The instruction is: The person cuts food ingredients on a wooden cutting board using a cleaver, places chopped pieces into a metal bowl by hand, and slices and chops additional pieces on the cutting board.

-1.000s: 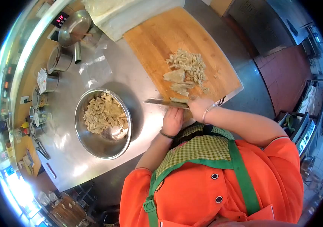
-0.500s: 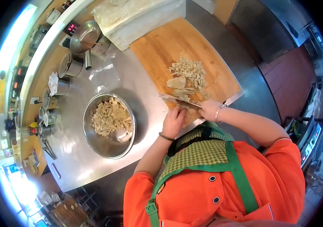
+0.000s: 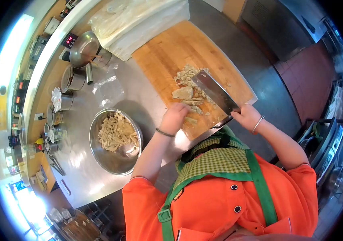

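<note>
My right hand [image 3: 247,117] is wrapped round the handle of a cleaver [image 3: 215,91]. The broad blade points up and left across the cutting board [image 3: 179,44], beside a heap of pale beige chopped food [image 3: 187,73]. A larger uncut slab [image 3: 183,92] lies below the heap, with cut strips [image 3: 192,101] under it. At the board's lower left edge is my left hand [image 3: 174,117], fingers curled together by the strips; what they hold, if anything, is hidden. Left of that hand stands a steel bowl [image 3: 99,154] holding chopped pieces [image 3: 117,132] of the same food.
A white foam box [image 3: 143,24] under plastic film sits against the board's far left edge. A clear plastic bag [image 3: 109,90] lies on the steel table [image 3: 77,168]. Lidded pots [image 3: 73,79] and a steel pan [image 3: 84,48] line the left side.
The cleaver has swung from beside my left hand up and right over the chopped heap. My left hand has moved slightly left and up, onto the strips' left side.
</note>
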`<move>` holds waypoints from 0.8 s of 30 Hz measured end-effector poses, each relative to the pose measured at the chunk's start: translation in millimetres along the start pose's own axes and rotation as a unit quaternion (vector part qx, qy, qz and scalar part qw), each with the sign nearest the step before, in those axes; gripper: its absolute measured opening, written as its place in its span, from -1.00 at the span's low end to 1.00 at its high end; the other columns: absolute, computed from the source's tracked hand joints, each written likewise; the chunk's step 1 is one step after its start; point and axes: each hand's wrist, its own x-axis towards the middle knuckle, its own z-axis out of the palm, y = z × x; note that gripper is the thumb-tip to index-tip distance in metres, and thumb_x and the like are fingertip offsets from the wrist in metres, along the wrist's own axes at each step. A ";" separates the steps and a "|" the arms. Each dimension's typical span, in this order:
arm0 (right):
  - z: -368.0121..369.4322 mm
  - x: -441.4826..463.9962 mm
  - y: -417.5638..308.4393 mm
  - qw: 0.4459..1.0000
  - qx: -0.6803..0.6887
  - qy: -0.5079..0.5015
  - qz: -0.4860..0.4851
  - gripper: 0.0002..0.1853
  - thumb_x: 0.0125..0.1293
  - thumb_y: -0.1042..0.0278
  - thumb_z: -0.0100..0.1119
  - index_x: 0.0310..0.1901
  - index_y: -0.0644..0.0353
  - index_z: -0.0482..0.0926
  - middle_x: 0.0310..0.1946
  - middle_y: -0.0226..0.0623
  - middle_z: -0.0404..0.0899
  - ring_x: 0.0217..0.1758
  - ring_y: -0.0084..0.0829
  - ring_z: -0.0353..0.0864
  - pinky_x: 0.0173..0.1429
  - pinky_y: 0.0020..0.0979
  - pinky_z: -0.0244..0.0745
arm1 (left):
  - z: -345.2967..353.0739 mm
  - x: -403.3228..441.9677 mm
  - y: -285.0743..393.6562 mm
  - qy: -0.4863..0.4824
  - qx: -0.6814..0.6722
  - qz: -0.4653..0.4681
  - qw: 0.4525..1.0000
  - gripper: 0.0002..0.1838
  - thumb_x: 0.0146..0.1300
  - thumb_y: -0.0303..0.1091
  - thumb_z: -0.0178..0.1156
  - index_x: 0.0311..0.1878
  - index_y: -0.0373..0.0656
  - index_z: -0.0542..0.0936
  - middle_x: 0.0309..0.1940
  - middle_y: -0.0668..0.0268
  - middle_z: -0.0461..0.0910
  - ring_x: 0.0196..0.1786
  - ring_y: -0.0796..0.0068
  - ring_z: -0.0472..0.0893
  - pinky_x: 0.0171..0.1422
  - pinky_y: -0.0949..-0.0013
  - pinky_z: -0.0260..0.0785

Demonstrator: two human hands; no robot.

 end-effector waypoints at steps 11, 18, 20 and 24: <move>2.6 5.6 10.2 0.999 0.020 0.029 -0.021 -0.65 0.15 0.18 0.06 -0.34 0.41 0.54 -0.45 0.17 0.53 -0.30 0.05 0.55 -0.17 -0.14 0.44 | 0.8 41.3 20.6 -0.029 0.079 0.198 0.977 -0.39 -0.04 -0.15 0.29 0.12 -0.12 0.39 0.12 0.18 0.34 0.23 0.13 0.28 0.25 0.08 0.17; 3.7 5.8 1.3 0.999 0.005 -0.021 0.038 -0.64 0.16 0.18 0.06 -0.32 0.42 0.53 -0.44 0.16 0.54 -0.29 0.04 0.55 -0.17 -0.16 0.44 | 20.3 29.9 8.4 -0.021 -0.028 0.072 0.997 -0.74 0.00 -0.39 0.18 -0.17 -0.15 0.54 -0.14 0.25 0.48 -0.04 0.16 0.43 0.01 0.22 0.31; 4.4 5.5 -1.0 0.999 0.011 -0.020 0.031 -0.65 0.16 0.18 0.06 -0.32 0.42 0.53 -0.43 0.16 0.54 -0.29 0.04 0.55 -0.17 -0.16 0.44 | 24.4 27.4 0.5 -0.001 -0.075 0.068 0.995 -0.78 -0.02 -0.44 0.16 -0.24 -0.16 0.55 -0.21 0.26 0.50 -0.11 0.17 0.45 -0.05 0.23 0.33; 5.7 1.8 -5.8 0.999 0.036 -0.002 0.024 -0.65 0.15 0.19 0.07 -0.30 0.41 0.51 -0.42 0.16 0.54 -0.28 0.04 0.56 -0.17 -0.16 0.43 | 1.5 19.9 -9.3 0.084 -0.085 0.018 0.993 -0.79 -0.04 -0.46 0.18 -0.26 -0.21 0.55 -0.28 0.20 0.50 -0.15 0.12 0.46 -0.06 0.22 0.35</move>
